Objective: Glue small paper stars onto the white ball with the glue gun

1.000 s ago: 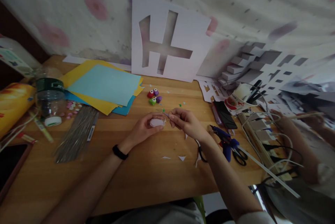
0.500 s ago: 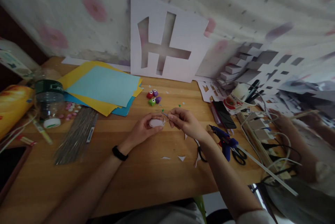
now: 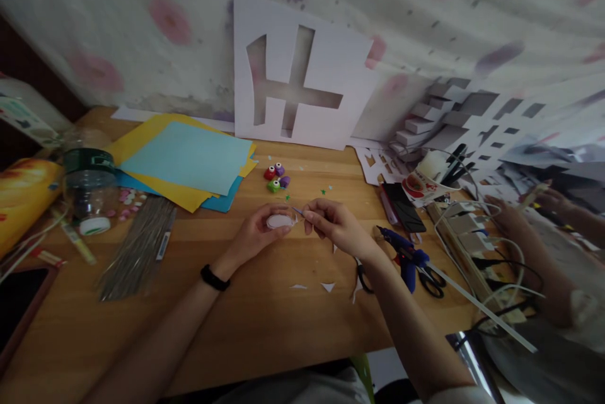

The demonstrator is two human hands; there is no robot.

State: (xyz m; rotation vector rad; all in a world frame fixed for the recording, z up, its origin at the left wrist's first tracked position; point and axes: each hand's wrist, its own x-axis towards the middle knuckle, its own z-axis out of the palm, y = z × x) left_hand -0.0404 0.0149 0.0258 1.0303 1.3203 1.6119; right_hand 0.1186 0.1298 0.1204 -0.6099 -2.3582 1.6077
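My left hand [image 3: 258,234], with a black band on its wrist, is closed round a small white oval piece [image 3: 280,221] that looks like paper, held between thumb and fingers above the table. Close beside it, my right hand [image 3: 333,221] pinches a thin purplish strip [image 3: 297,210] whose tip points toward the oval. Whether the two touch I cannot tell. Beyond the hands lie small red, purple and green beads with eyes [image 3: 274,186]. Paper scraps [image 3: 328,287] rest nearer to me, and black-handled scissors [image 3: 363,275] are partly hidden by my right forearm.
On the right are a blue glue gun [image 3: 401,249] with a long glue stick, a power strip [image 3: 466,253] with cables, and another person's hands [image 3: 543,208]. On the left are coloured paper sheets [image 3: 184,158], a wire bundle [image 3: 137,249] and a plastic bottle [image 3: 89,183].
My left hand and the white oval have shifted very slightly left. The right hand keeps its pinch. At the right edge, the other person's hand has moved a little.
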